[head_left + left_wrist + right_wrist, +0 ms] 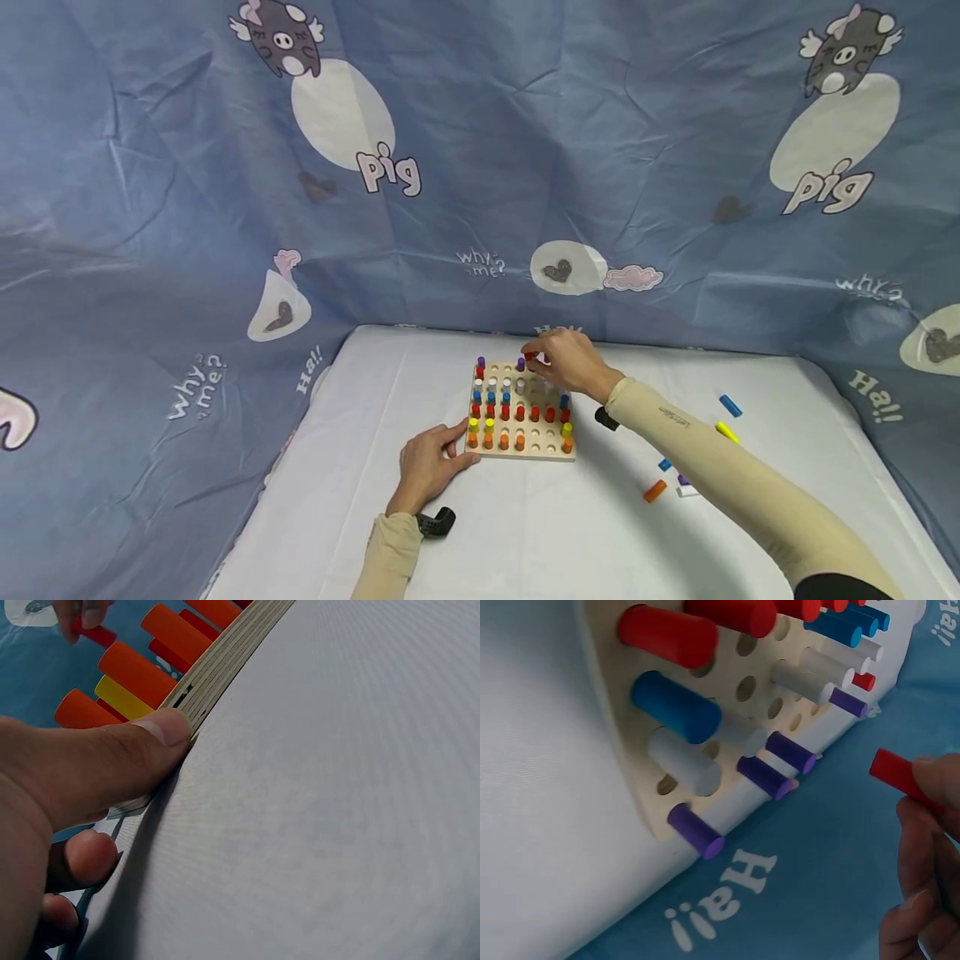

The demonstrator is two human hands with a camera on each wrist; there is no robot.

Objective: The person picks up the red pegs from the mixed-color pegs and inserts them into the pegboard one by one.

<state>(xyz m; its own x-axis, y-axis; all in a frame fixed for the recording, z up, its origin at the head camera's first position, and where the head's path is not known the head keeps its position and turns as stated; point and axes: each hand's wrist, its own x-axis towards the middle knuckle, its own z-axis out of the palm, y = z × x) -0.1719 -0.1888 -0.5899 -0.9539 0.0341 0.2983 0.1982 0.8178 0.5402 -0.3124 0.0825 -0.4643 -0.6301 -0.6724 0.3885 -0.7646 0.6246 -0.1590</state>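
Observation:
A wooden pegboard (pixel 536 450) lies on the table, with coloured pegs standing in rows of holes. At its near left corner my left hand (pixel 429 463) grips the board, thumb (pixel 150 742) against the front edge and fingers on the left side. My right hand (pixel 567 360) pinches a small red peg (pixel 894 769) between thumb and fingertips. That peg is held in the air over the board's far edge, clear of the holes. In the right wrist view, purple pegs (pixel 765 778) stand in the far row beside white pegs (pixel 684 762) and a blue peg (pixel 676 707).
Loose pegs lie on the white table (pixel 315 517) at the right: blue (pixel 730 406), yellow (pixel 726 432) and orange (pixel 655 491) among them, some partly behind my right forearm. A patterned blue cloth (pixel 480 167) hangs behind the table.

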